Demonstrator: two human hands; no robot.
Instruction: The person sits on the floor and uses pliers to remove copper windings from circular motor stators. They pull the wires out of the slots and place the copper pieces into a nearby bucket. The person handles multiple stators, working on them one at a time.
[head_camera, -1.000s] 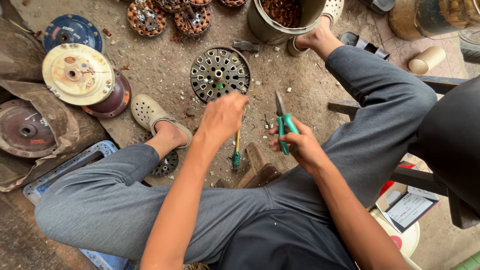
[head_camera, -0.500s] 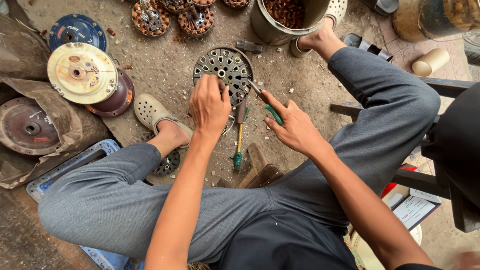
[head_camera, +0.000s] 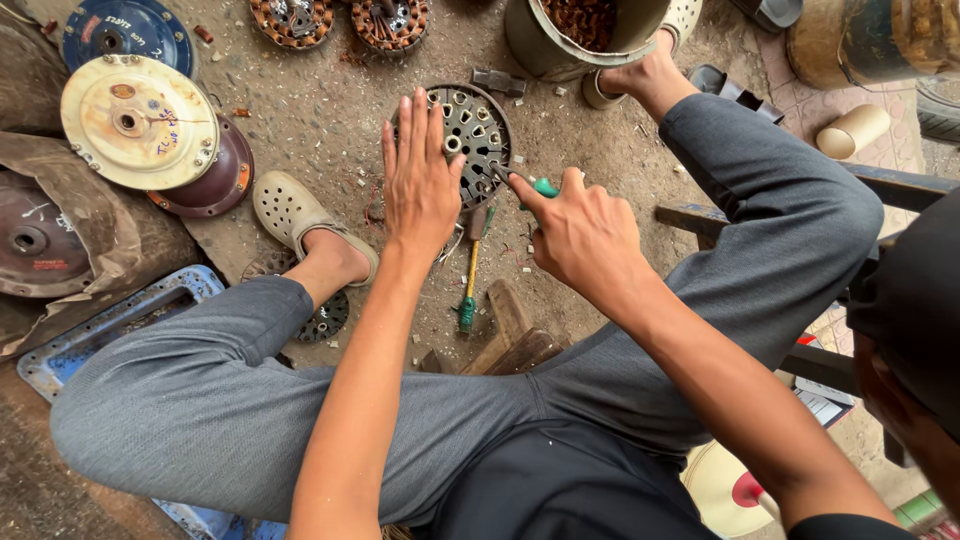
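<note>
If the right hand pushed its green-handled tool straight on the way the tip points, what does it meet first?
Most likely the round slotted metal core: the right hand aims the green-handled tool up-left at its rim, beside the left hand. Contact is unclear.

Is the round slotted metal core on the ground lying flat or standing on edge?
Lying flat. The slotted core shows its full round face upward on the ground, with the left hand spread flat over it.
</note>
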